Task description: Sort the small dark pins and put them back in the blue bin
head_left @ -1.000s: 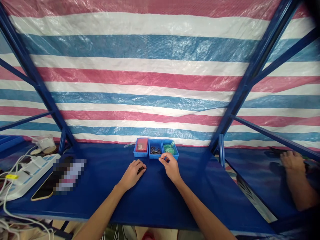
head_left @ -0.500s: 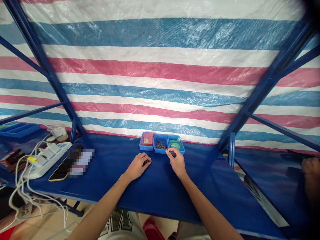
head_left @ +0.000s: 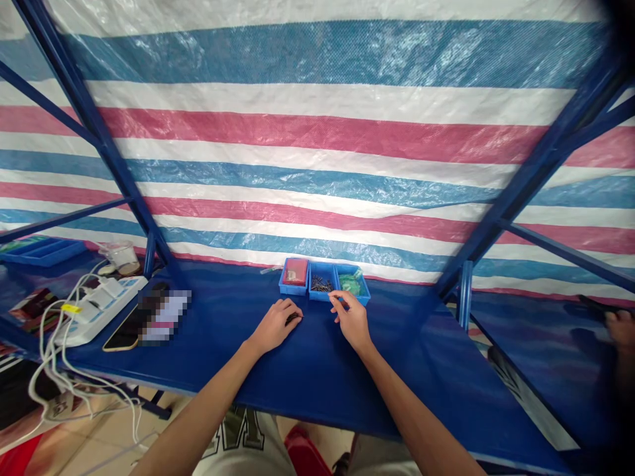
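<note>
My left hand (head_left: 278, 324) rests on the blue tabletop with its fingers curled around a few dark, thin screws (head_left: 292, 318), mostly hidden by the fingers. In front of the small blue tray my right hand (head_left: 351, 318) has thumb and forefinger pinched together; whatever is between them is too small to make out. Three boxes side by side form the blue tray (head_left: 325, 299). Its left box has a red packet (head_left: 296, 272), the middle one a heap of dark screws (head_left: 321, 285), and the right one green plastic pieces (head_left: 351, 283).
A white power strip (head_left: 106, 311) with plugs and tangled white cables lies at the left, beside a phone (head_left: 122, 334). Farther left are another blue tray (head_left: 44, 252) and a clear cup (head_left: 122, 256). Blue frame posts stand at both sides. Another person's hand (head_left: 620, 327) shows at far right.
The view has shifted slightly. Both my hands keep nearly the same pose and place, the left with the screws, the right pinched near the tray.
</note>
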